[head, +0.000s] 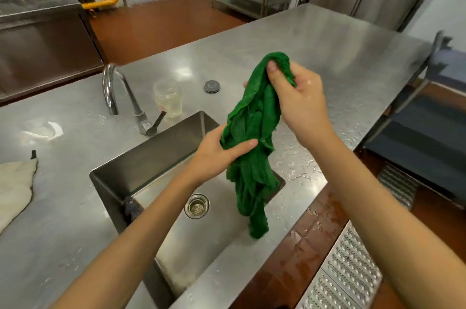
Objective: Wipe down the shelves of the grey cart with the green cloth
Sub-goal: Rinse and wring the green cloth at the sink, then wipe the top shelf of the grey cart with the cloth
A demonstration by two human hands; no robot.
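The right hand has its grip clenched on the top end of the green cloth, thumb pressed over the bunched fabric, and the left hand grasps the cloth lower down at its middle. Below the left grip the rest hangs loose and twisted over the sink set in the wet steel tabletop. The grey cart stands well to the right of both grips, beside the tabletop.

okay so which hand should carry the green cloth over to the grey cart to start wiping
Probably the right hand: it already pinches the green cloth at its top, and the grey cart stands on that side. The left hand only steadies the middle.
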